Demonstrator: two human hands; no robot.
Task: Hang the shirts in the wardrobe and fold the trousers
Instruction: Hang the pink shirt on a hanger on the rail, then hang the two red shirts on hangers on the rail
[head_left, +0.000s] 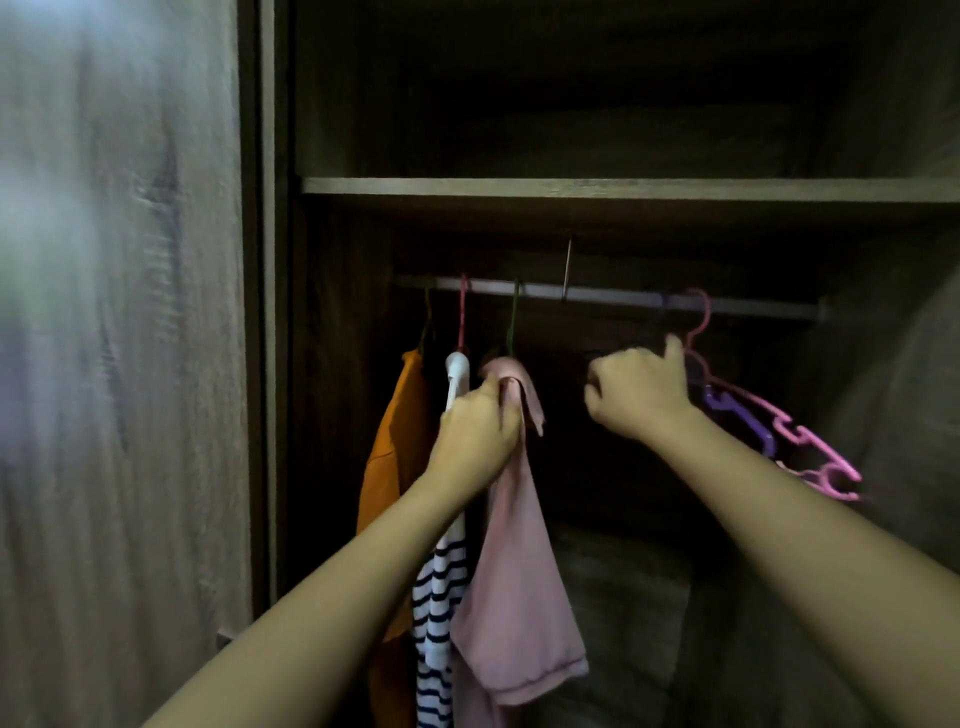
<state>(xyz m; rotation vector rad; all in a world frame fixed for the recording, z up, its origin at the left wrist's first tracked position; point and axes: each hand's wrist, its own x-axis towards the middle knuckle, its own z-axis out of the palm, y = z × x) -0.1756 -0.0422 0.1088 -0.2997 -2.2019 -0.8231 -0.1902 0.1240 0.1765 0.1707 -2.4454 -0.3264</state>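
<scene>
Three shirts hang on the rail (613, 296) inside the open wardrobe: an orange shirt (387, 457) at the left, a white shirt with dark stripes (436, 613) in the middle, and a pink shirt (514, 571) on a green hanger (513, 322). My left hand (475, 436) is shut on the pink shirt's collar. To the right, my right hand (639, 395) is closed around a dark hanger that is hard to make out, beside empty purple hangers (737, 415) and pink hangers (810, 452). No trousers are in view.
A wooden shelf (623, 188) runs just above the rail. The wardrobe door (119, 364) stands at the left. Dim folded fabric (623, 613) lies low inside the wardrobe. The stretch of rail between my hands carries no garment.
</scene>
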